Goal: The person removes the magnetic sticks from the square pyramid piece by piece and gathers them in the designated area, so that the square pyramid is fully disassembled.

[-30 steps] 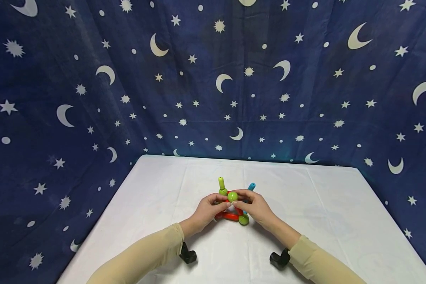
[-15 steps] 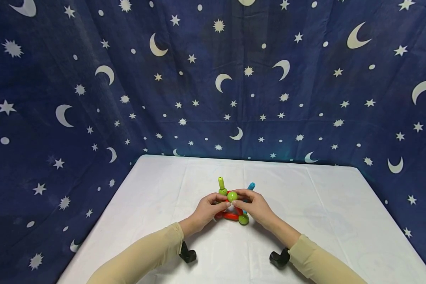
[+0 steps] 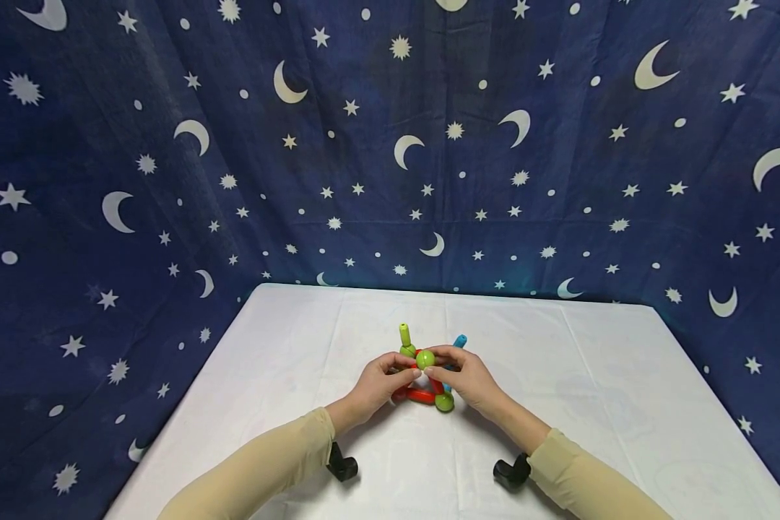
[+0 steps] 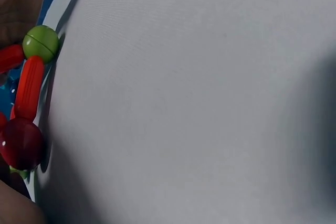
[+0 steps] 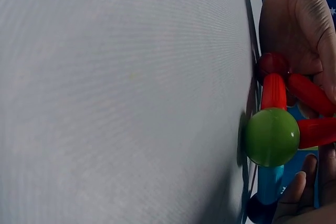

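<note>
A toy structure of balls and rods stands on the white table, with red rods (image 3: 421, 396) joining its balls low down. At its top, a green ball (image 3: 425, 360) sits between both hands. My left hand (image 3: 378, 388) pinches the structure beside this ball, thumb in front and fingers behind. From the other side my right hand (image 3: 471, 379) pinches it the same way. A lower green ball (image 5: 272, 137) joins red rods and a blue rod (image 5: 270, 184). In the left wrist view a dark red ball (image 4: 22, 144) ends a red rod. Fingertips behind are partly hidden.
A yellow-green rod (image 3: 404, 334) sticks up from the structure's back left, and a blue rod (image 3: 461, 341) at back right. Black wrist mounts (image 3: 343, 464) hang under the forearms. The white table (image 3: 312, 339) ends at a dark blue star-and-moon curtain (image 3: 364, 159).
</note>
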Motion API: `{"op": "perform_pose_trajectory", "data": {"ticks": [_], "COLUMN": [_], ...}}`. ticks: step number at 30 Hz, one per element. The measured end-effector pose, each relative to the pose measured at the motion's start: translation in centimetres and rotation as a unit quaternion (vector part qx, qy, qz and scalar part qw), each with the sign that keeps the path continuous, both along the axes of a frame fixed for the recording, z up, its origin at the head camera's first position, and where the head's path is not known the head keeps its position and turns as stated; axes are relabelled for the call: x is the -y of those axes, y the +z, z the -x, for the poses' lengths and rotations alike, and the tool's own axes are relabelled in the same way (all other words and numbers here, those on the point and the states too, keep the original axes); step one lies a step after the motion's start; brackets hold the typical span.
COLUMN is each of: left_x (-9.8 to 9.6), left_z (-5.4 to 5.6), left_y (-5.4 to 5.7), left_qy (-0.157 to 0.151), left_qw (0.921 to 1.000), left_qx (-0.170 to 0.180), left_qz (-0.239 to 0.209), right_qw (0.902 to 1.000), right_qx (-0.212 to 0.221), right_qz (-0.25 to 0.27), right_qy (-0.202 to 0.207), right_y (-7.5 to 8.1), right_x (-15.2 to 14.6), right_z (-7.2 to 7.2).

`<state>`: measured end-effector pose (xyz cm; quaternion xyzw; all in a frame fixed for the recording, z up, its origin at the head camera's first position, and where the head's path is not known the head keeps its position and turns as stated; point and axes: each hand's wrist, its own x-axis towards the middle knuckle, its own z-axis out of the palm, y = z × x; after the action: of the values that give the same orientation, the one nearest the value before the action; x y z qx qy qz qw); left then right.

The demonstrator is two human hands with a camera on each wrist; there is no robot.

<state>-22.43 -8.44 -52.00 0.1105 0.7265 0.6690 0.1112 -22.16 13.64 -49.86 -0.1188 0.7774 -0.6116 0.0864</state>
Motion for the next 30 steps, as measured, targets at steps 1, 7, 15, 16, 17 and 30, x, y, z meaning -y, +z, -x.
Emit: {"op": "perform_pose_trajectory", "data": {"ticks": [1,7,15,16,17,30], "left_x": [0.1,1.4,3.9,4.2,4.4,3.6], "left_z": [0.0,0.0,-0.4,-0.5,-0.6,-1.4], "left_y": [0.1,0.4,0.4,0.4,0.3,-0.6], "left_qy": [0.0,0.01,0.026,0.028,0.029,0.021], "left_qw": [1.0,0.9993,0.9987,0.9987,0.9988,0.9488], "left_qx": [0.0,-0.015,-0.013,-0.011,-0.011,-0.122], "left_qz": [0.004,0.034,0.042,0.041,0.038,0.291], "right_qw": [1.0,0.9997,0.9995,0.9995,0.9995,0.9989], "right_qx": [0.002,-0.006,-0.004,-0.004,-0.002,-0.008], "right_qz": [0.0,-0.02,-0.029,-0.028,-0.026,-0.043], "right_qy": [0.0,-0.014,-0.015,-0.015,-0.016,-0.018], "right_y": [0.0,-0.1,0.0,0.0,0.1,0.3], "right_x": [0.0,-0.1,-0.1,-0.1,-0.1,-0.6], "right_z": [0.0,-0.1,-0.1,-0.1,-0.1,-0.2]}}
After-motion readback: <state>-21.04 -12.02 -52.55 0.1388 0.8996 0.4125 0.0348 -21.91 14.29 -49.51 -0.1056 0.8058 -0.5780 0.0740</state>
